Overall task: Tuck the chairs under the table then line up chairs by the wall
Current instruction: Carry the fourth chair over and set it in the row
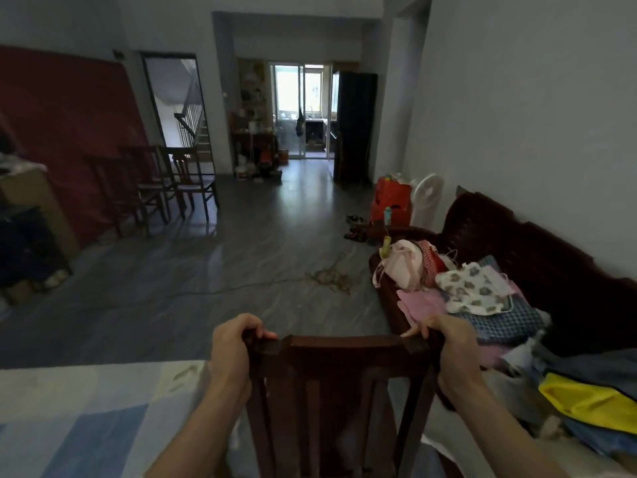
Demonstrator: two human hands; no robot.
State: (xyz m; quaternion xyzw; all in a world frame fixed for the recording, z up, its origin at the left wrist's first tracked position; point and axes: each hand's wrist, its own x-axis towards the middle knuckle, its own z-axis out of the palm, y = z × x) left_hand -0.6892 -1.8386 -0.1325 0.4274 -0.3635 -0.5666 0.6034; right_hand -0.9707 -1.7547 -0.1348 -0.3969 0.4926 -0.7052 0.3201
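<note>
A dark wooden chair (341, 353) stands right in front of me, its back towards me. My left hand (234, 346) grips the left end of its top rail. At the rail's right end my right hand (448, 343) grips the corner. Three more wooden chairs (165, 181) stand in a row along the red wall (62, 125) at the left. No table is in view.
A dark sofa (517, 243) heaped with clothes runs along the right wall. A tangled cord (327, 277) lies on the grey floor (206, 270). A red stool and a white fan (427, 194) stand beyond the sofa. Boxes (31, 201) sit at far left. A blue patterned cloth (86, 408) lies near me.
</note>
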